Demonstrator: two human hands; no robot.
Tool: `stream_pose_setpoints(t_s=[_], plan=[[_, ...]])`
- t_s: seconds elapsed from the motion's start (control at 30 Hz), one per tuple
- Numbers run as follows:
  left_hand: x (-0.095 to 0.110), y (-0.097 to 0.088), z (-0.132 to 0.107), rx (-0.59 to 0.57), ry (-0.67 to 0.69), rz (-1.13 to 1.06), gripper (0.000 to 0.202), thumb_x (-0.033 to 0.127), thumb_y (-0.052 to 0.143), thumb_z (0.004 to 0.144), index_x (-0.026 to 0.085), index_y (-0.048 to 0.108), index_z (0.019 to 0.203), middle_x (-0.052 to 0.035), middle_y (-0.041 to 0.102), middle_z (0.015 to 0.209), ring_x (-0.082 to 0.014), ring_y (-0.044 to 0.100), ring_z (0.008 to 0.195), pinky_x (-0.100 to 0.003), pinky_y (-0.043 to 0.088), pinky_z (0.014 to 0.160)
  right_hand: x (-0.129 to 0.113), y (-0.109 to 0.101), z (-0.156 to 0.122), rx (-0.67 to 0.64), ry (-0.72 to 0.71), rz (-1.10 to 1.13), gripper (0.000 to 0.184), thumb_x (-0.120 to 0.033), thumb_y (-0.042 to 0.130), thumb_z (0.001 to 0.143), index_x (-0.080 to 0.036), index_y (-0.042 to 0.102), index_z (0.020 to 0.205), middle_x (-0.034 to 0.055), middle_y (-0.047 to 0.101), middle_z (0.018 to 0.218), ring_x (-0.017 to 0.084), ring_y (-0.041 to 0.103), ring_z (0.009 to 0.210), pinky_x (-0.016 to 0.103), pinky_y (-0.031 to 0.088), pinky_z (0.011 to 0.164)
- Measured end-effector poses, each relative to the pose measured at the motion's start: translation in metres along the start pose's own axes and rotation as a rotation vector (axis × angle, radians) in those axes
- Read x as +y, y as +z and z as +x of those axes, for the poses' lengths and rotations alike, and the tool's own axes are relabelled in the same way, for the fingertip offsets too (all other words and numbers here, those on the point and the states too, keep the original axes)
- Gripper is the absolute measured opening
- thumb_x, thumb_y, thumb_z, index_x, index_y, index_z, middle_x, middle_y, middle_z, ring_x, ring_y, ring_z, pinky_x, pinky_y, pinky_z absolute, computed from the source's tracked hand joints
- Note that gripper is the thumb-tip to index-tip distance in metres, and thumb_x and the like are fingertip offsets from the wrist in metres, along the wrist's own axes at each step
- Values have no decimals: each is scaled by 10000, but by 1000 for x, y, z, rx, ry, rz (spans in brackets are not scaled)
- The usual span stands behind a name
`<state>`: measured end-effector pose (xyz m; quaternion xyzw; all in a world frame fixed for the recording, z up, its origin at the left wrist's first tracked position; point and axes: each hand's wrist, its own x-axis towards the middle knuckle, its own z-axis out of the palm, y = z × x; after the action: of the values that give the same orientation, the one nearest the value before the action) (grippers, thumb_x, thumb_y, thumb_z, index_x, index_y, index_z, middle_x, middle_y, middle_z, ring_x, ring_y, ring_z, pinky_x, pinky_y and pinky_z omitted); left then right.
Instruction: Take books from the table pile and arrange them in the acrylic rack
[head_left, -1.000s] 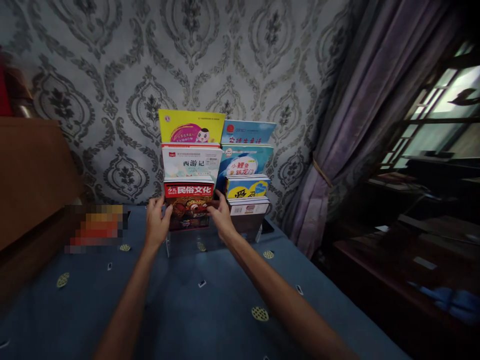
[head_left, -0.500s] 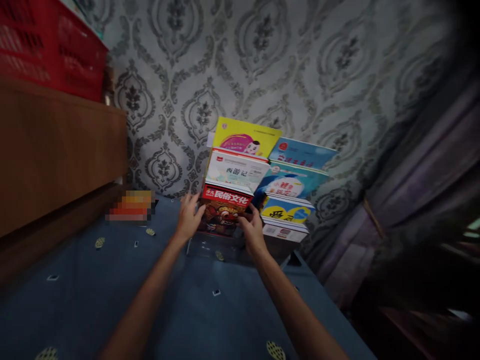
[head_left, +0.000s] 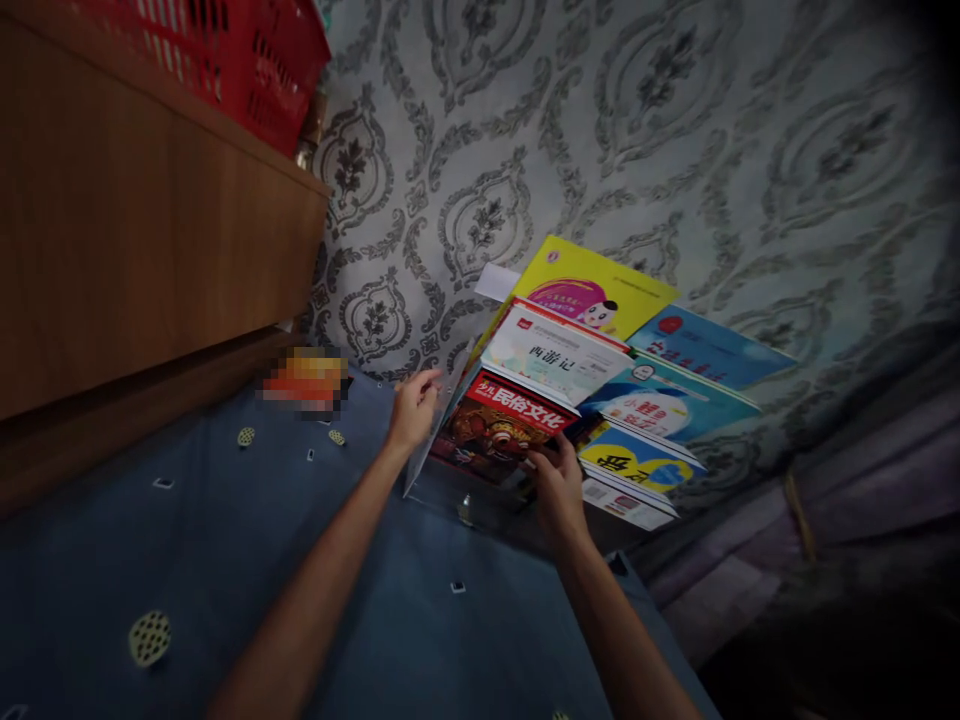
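Two hands flank the red-titled book (head_left: pixel 501 425); our right (head_left: pixel 553 475) is nearer.

The book stands in the left column's front place in the clear holder (head_left: pixel 421 466), before the white book (head_left: pixel 553 358); its upright axis tilts toward the upper right of our view. Our right hand appears to meet its right edge, thumb before the cover, so the book lies just left of that grip; whether the fingers pinch, we cannot tell. Our left hand (head_left: pixel 412 412), fingers bent, is beside the holder's left side, apart from the cover; we cannot tell whether it grips the wall.
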<state>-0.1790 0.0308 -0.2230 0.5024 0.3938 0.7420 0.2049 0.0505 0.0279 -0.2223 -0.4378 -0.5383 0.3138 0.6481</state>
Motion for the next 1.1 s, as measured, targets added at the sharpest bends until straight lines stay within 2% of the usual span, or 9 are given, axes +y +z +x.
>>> stream_pose_setpoints(t_s=[0.23,0.43,0.53,0.63,0.73,0.87,0.93,1.03,1.1], plan=[[6,-3,2,-13,3,45,368,75,492,840,131,719,1124,-87,744,1019,-192,678,970,-308,518,904,-1,-6,-5,-72,-25,-46,742,-362,725,647,-212,539,1349,67,720,1065,251,672,1011,404,552,855],[6,-5,3,-42,-30,80,380,61,460,843,99,719,1119,-100,745,981,-197,693,924,-312,533,868,8,-13,-15,-60,-114,-121,783,-393,698,681,-159,492,1399,159,667,1253,289,617,1194,497,451,1052],[3,-7,6,-53,-33,153,381,55,444,853,110,718,1110,-90,748,987,-186,697,928,-291,539,855,15,-15,-30,-43,-186,-179,740,-409,652,737,-156,484,1413,173,646,1292,294,611,1204,512,447,1056],[-3,-15,8,-77,-64,392,395,59,416,890,142,696,1155,-76,739,1094,-158,688,1006,-255,526,900,23,-15,-59,-124,-218,-254,641,-408,605,810,-177,512,1401,158,635,1325,285,602,1224,487,463,1052],[-13,-31,3,-70,-135,659,370,82,438,904,158,694,1160,-101,711,1180,-195,646,1135,-310,484,1010,40,-14,-97,-269,-186,-337,556,-387,567,864,-223,535,1394,128,604,1384,273,583,1254,462,493,1030],[-30,-61,-11,-18,-233,870,367,120,504,879,102,672,1204,-234,589,1362,-361,459,1371,-562,331,1139,69,-13,-140,-408,-126,-386,482,-362,525,881,-238,586,1343,118,634,1332,265,622,1196,459,535,983],[-40,-78,-15,1,-283,1002,428,167,522,885,83,614,1295,-263,469,1485,-392,319,1464,-635,220,1169,80,-13,-151,-443,-129,-396,434,-346,529,865,-232,643,1268,116,647,1309,269,625,1188,468,528,999],[-56,-105,-12,-42,-353,1304,544,331,470,952,81,483,1436,-247,360,1573,-345,221,1518,-605,187,1195,86,-13,-154,-447,-138,-406,381,-337,523,854,-221,697,1173,114,667,1261,274,631,1167,476,524,1006],[-65,-125,-5,-102,-372,1411,621,440,393,983,56,439,1469,-257,308,1593,-351,196,1526,-608,185,1192,86,-12,-152,-431,-138,-409,369,-337,517,857,-223,709,1151,113,668,1253,273,635,1154,475,526,1002]])
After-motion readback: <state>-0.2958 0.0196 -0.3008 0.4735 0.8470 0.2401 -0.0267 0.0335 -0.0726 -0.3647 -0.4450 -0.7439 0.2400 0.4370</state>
